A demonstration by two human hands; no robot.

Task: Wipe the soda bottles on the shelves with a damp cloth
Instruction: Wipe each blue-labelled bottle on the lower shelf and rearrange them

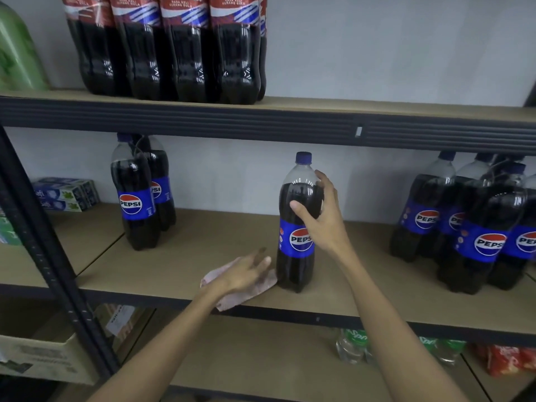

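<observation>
While left hand presses the cloth open-fingered, right hand grips the bottle.

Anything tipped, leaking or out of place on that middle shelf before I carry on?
Nothing stands out. The Pepsi bottle in the right hand stands upright; the cloth lies under the left hand; no spill shows.

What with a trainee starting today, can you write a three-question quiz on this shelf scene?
1. True or false: the right hand grips the lone Pepsi bottle.
2. What lies under the left hand? A. cloth B. sponge C. box
3. Fill in: the cola bottles on the top shelf carry ___ labels.
Key: 1 true; 2 A; 3 red.
</observation>
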